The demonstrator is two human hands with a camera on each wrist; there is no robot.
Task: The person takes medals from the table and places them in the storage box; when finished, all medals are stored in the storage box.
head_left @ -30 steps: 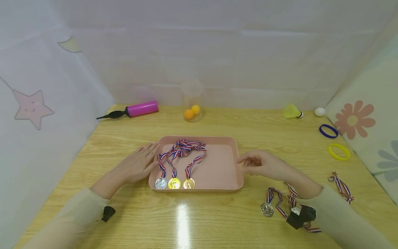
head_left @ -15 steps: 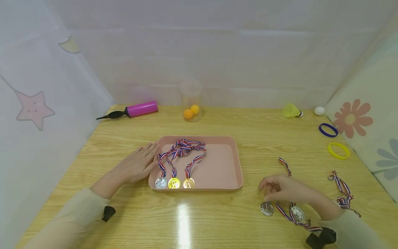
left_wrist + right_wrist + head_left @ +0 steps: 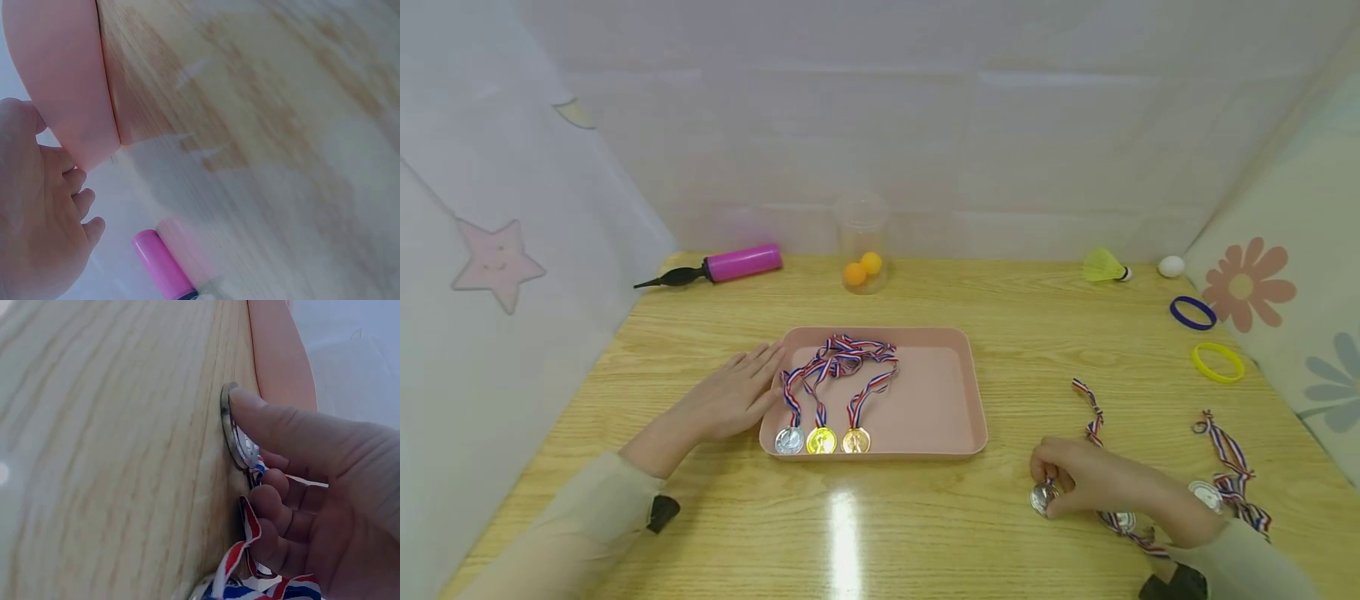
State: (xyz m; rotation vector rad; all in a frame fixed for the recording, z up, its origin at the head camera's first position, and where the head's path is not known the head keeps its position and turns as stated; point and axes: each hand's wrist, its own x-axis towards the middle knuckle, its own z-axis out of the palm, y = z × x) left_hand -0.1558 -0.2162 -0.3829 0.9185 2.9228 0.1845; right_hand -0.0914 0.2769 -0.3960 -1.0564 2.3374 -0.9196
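Observation:
My left hand (image 3: 741, 396) rests with fairly straight fingers against the left rim of a pink tray (image 3: 936, 400); the left wrist view has the thumb and fingertips right at its wall. Three medals lie in the tray along its front: silver (image 3: 789, 440), yellow gold (image 3: 822, 440) and bronze-gold (image 3: 855, 440), their striped ribbons (image 3: 842, 354) bunched toward the back. To the right of the tray my right hand (image 3: 1093, 479) pinches a silver medal (image 3: 240, 434) by its edge, thumb on the disc and fingers curled near its striped ribbon. Part of this ribbon is hidden under the hand.
Another silver medal (image 3: 1124, 522) lies partly under my right hand, and one more (image 3: 1206, 496) farther right. Along the back are a purple pump (image 3: 743, 263), a clear jar (image 3: 862, 225) with orange balls, a shuttlecock (image 3: 1103, 267) and a white ball (image 3: 1171, 267). Blue (image 3: 1192, 313) and yellow wristbands (image 3: 1217, 363) lie right.
My right hand has moved from the tray's right rim toward me and to the right, down onto the silver medal, and now pinches it. The left hand has stayed at the tray.

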